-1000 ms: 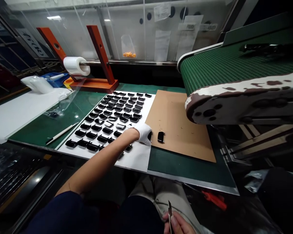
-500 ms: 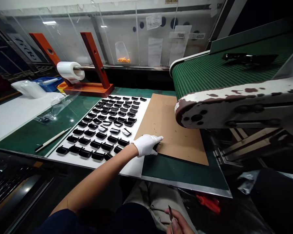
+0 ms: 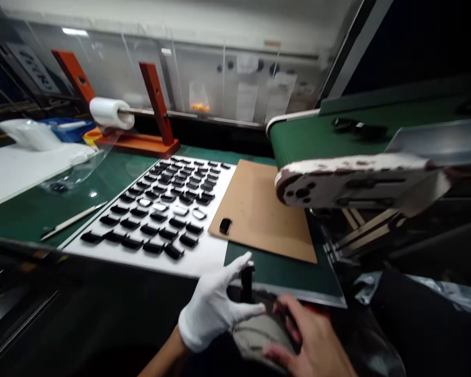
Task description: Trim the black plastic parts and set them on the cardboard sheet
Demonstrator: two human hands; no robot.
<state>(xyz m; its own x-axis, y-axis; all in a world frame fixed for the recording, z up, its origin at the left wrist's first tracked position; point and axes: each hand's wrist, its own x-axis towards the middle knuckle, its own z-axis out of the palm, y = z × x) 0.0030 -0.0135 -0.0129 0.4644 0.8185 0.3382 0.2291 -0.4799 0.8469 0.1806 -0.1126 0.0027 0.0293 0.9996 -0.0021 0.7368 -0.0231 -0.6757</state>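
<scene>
My left hand (image 3: 215, 301), in a white glove, holds a small black plastic part (image 3: 246, 283) upright between thumb and fingers, over my lap. Close by on its right is my bare right hand (image 3: 304, 335), fingers curled round a slim dark tool, likely a craft knife (image 3: 289, 318), mostly hidden and blurred. Another black part (image 3: 225, 225) lies alone on the brown cardboard sheet (image 3: 265, 209). To the left, several rows of similar glossy black parts (image 3: 151, 229) rest on a white sheet (image 3: 202, 256).
A green conveyor belt (image 3: 298, 141) with dark pieces juts over the table's right side. At the back left stands an orange stand (image 3: 157, 104) with a roll of clear film (image 3: 110, 112). A pen-like tool (image 3: 73, 221) lies on the green mat (image 3: 27, 209).
My left hand has drawn back from the cardboard toward my lap with a black part. One black part now shows on the cardboard. My right hand has risen beside the left.
</scene>
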